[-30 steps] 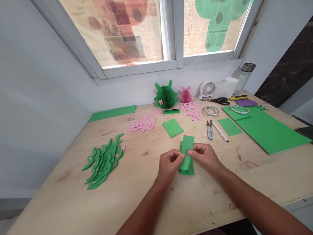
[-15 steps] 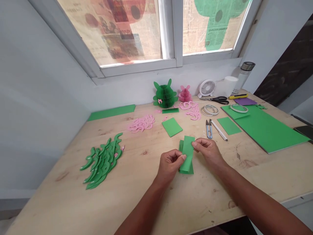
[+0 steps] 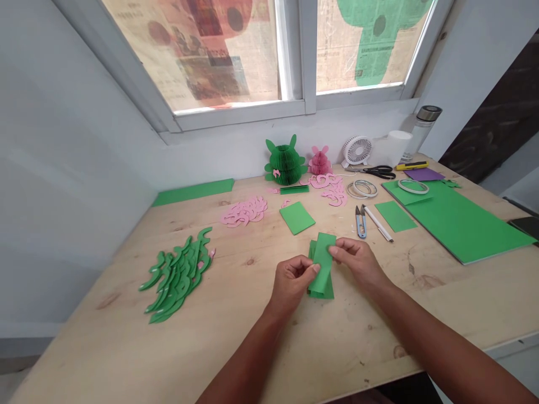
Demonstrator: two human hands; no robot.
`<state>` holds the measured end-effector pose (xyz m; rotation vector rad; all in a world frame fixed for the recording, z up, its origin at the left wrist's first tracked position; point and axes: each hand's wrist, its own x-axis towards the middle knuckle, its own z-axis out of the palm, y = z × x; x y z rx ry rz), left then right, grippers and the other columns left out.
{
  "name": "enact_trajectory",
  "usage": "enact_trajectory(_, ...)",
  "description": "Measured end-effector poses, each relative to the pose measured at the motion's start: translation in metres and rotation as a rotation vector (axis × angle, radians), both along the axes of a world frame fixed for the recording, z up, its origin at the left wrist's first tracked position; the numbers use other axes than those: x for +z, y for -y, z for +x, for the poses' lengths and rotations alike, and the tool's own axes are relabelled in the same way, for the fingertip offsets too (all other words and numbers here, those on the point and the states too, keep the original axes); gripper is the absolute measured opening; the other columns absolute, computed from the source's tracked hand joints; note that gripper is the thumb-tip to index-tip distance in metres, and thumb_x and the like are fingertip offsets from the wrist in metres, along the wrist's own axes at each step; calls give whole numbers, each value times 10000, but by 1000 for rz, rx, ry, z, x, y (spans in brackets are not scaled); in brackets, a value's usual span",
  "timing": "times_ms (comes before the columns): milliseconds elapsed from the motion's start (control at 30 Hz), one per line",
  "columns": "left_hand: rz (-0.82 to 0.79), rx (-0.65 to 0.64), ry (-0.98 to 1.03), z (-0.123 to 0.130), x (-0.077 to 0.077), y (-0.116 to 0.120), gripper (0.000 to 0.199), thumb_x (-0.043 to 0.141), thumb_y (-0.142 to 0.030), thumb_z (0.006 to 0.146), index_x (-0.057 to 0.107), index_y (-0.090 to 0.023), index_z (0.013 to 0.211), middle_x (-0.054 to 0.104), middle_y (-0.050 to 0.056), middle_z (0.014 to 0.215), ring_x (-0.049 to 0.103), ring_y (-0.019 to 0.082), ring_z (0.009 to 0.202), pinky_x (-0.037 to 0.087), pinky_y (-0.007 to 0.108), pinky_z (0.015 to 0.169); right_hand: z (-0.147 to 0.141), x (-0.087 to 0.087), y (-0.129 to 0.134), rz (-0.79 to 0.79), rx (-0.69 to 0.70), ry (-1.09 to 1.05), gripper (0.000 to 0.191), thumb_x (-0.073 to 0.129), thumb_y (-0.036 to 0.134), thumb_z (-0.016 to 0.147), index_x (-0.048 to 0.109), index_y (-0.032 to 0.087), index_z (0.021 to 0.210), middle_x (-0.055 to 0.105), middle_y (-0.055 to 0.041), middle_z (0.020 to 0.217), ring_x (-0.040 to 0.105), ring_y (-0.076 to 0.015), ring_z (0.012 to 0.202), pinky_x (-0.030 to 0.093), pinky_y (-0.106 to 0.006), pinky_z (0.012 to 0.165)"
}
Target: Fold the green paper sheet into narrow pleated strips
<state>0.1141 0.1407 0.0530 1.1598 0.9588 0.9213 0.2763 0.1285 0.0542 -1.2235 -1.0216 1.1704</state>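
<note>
A folded green paper strip (image 3: pixel 324 259) stands tilted between my hands, over another folded green piece (image 3: pixel 328 290) partly hidden behind it. My left hand (image 3: pixel 292 279) pinches its lower left edge between thumb and fingers. At the upper right edge, my right hand (image 3: pixel 357 259) pinches the same strip. Just beyond lies a stack of green paper squares (image 3: pixel 297 217). To the right are blue-handled snips (image 3: pixel 361 221) and a white pen (image 3: pixel 378 224).
Green cutouts (image 3: pixel 181 280) and pink cutouts (image 3: pixel 245 211) lie left. Along the wall stand a green paper figure (image 3: pixel 286 164), a pink one (image 3: pixel 319 161), a fan (image 3: pixel 357 151) and a bottle (image 3: pixel 422 133). Black scissors (image 3: pixel 379 171), tape rolls (image 3: pixel 362 189) and large green sheets (image 3: pixel 467 221) are right.
My right thumb and fingers have shifted very slightly left along the strip's edge. The whole view has moved a little; both hands keep their pinch.
</note>
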Motion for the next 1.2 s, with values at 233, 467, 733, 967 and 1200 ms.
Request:
enact_trajectory(233, -18, -55, 6, 2, 0, 1, 319, 717, -391, 646, 548, -152, 518, 413, -49, 473, 331, 57, 458, 243, 194, 443, 4, 0, -2, 15, -154, 2, 311, 743, 477, 646, 633, 188, 613, 503, 14, 556, 428, -127, 575, 363, -266, 558)
enact_trajectory(467, -18, -47, -8, 2, 0, 2, 310, 710, -378, 649, 545, -149, 520, 405, -47, 475, 334, 59, 467, 239, 197, 454, 12, -2, -6, 40, -295, -98, 265, 755, 444, 653, 670, 193, 673, 586, -9, 627, 434, -124, 580, 363, -273, 572)
enact_trajectory(733, -8, 25, 25, 1, 1, 1, 311, 719, -393, 654, 564, -153, 532, 440, -46, 464, 365, 64, 440, 280, 194, 434, 3, 0, 0, 19, -14, -28, 333, 679, 503, 733, 623, 183, 658, 529, 0, 628, 445, -127, 606, 363, -259, 566)
enact_trajectory(967, 12, 59, 42, 1, 0, 0, 314, 729, -406, 650, 586, -151, 536, 459, -44, 460, 379, 68, 445, 302, 196, 439, -6, 4, 6, -84, 183, 20, 379, 756, 503, 637, 581, 167, 610, 512, 27, 585, 428, -109, 561, 343, -251, 543)
enact_trajectory(1200, 46, 70, 55, 1, 0, -1, 279, 721, -375, 668, 602, -151, 550, 469, -44, 480, 369, 61, 454, 300, 192, 447, -9, 3, 8, -149, 241, -21, 359, 791, 469, 589, 601, 164, 603, 571, 8, 609, 484, -129, 583, 378, -269, 568)
